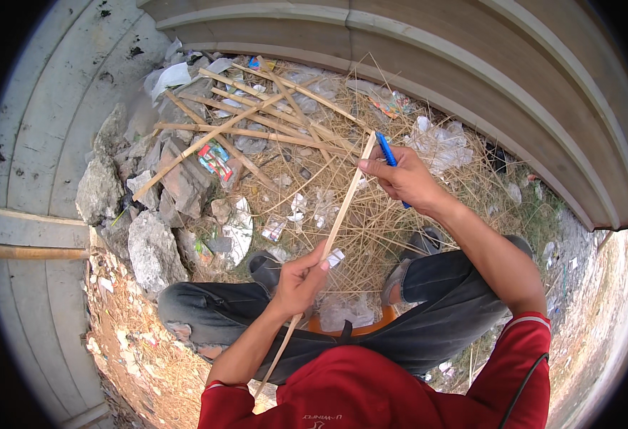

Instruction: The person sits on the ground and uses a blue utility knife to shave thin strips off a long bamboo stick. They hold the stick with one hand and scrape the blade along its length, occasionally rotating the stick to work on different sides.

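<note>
Above the straw-strewn ground, between our knees, we hold a thin bamboo strip [335,229]: our left hand [301,277] closes its grip around the lower part, our right hand [399,177] pinches the top alongside a blue-handled knife [387,154]. We seem to be shaving it; next calls for a steady blade.

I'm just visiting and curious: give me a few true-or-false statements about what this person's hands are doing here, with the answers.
1. The left hand grips a thin bamboo strip. True.
2. The right hand holds a red hammer. False: it holds a blue-handled tool against the strip's upper end.
3. Both hands touch the same strip. True.
4. The ground ahead is swept bare. False: rubble, cut bamboo pieces, dry straw and litter lie there.
5. The person wears a red shirt. True.
</note>
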`<action>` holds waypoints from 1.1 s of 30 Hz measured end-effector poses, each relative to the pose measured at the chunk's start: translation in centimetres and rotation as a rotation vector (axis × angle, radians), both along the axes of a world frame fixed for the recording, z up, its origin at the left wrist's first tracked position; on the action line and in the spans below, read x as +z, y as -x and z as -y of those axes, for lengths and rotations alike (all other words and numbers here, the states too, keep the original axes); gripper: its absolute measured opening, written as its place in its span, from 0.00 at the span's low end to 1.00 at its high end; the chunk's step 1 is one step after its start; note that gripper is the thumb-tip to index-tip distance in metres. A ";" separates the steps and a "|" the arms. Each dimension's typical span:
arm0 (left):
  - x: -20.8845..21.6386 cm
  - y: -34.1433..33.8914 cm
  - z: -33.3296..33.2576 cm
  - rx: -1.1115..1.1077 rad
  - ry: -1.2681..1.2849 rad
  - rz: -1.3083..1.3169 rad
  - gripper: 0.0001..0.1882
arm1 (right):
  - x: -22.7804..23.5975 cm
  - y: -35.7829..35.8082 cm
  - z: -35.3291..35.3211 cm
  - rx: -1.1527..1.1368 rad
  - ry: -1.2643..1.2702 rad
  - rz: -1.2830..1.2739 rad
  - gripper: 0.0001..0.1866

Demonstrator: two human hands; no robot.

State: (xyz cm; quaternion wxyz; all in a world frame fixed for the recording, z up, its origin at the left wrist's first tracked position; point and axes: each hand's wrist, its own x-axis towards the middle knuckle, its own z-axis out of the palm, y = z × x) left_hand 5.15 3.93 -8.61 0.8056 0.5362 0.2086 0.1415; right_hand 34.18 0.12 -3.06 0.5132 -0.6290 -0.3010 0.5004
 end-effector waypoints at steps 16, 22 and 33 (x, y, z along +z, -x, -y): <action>1.0 -0.3 -1.5 0.013 0.466 -0.056 0.27 | -0.6 5.3 1.7 0.418 0.063 0.953 0.27; 1.7 1.0 -0.6 -0.129 0.466 -0.035 0.26 | -0.7 -4.6 -2.0 -0.045 0.216 1.040 0.32; 1.2 0.3 -1.3 -0.110 0.462 -0.038 0.26 | -0.4 -4.2 -0.4 -0.043 0.004 0.646 0.30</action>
